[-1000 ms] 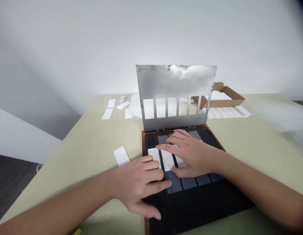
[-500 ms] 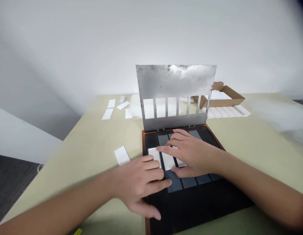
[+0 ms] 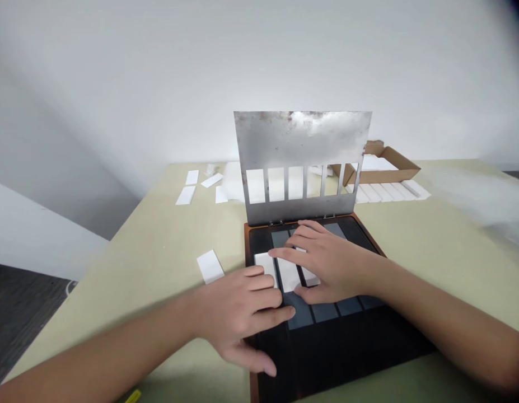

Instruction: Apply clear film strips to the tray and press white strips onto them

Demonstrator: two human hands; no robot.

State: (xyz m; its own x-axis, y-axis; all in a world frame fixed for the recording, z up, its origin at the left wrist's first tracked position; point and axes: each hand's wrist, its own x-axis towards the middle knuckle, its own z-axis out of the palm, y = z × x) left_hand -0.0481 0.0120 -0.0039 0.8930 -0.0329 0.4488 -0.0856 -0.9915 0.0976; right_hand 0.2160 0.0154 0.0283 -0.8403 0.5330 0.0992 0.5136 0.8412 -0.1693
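Observation:
My left hand [image 3: 242, 308] lies over the left edge of a black board [image 3: 351, 347], fingers bent loosely and thumb spread apart. Its fingertips reach the lower part of a white card [image 3: 264, 262], whose near end they hide. My right hand [image 3: 326, 260] comes from the right, thumb and index finger apart. The index fingertip touches near that card's top right corner. Between this finger and the thumb lies a second white card [image 3: 288, 275], the thumb at its lower right corner. A third white card [image 3: 310, 278] is partly hidden beneath the right hand. Dark grey rectangles [image 3: 299, 312] mark the board.
A metal plate [image 3: 301, 137] with rectangular cutouts stands upright, hinged at the board's far edge. One white card [image 3: 210, 266] lies left of the board, and several more [image 3: 186, 195] lie farther back. A cardboard box [image 3: 400, 165] stands behind a row of white cards [image 3: 389, 192].
Both hands and the cards stay almost where they were. The whole view has shifted very slightly.

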